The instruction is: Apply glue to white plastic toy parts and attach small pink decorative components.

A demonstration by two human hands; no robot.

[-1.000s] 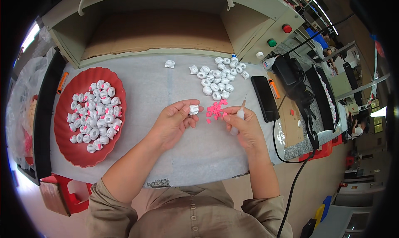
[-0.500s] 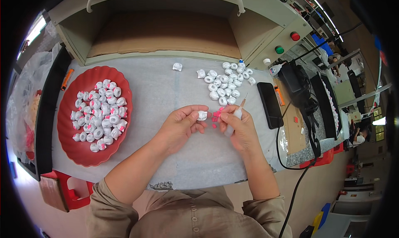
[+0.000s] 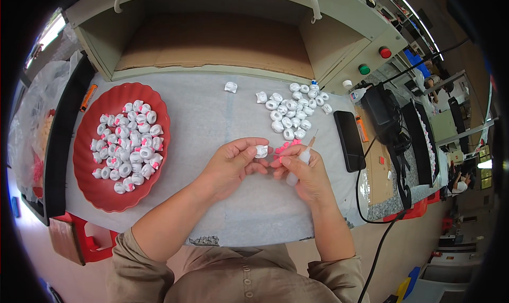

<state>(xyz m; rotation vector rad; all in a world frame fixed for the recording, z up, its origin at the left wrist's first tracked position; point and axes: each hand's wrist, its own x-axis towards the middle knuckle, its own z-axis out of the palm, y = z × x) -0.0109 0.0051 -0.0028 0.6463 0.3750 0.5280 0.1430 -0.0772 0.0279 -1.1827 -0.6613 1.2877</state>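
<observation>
- Dozens of small white pieces (image 3: 124,169), many showing pink spots, lie heaped in the red bowl (image 3: 103,193), which has a wavy rim.
- The left hand (image 3: 235,162) is to the right of the bowl, its thumb and forefinger clamped on one white piece (image 3: 261,151).
- The right hand (image 3: 306,178), farther right of the bowl, is closed around a small squeeze bottle (image 3: 305,156), its thin tip sticking up past the fingers.
- A pink bit (image 3: 281,158) shows at the right thumb and forefinger; I cannot tell whether they pinch it.
- The two hands' fingertips come very near each other; I cannot tell whether they touch.
- Loose pink bits (image 3: 286,145) lie right of the bowl, just beyond the right fingers.
- A cluster of white pieces (image 3: 289,109) also lies well to the bowl's right; a lone white piece (image 3: 230,87) sits between cluster and bowl.
- A black phone (image 3: 349,141) lies farther right of the bowl than the cluster.
- Behind the bowl, an open gray box (image 3: 366,48) stretches rightward, with a red button (image 3: 385,52) and a green button (image 3: 364,69).
</observation>
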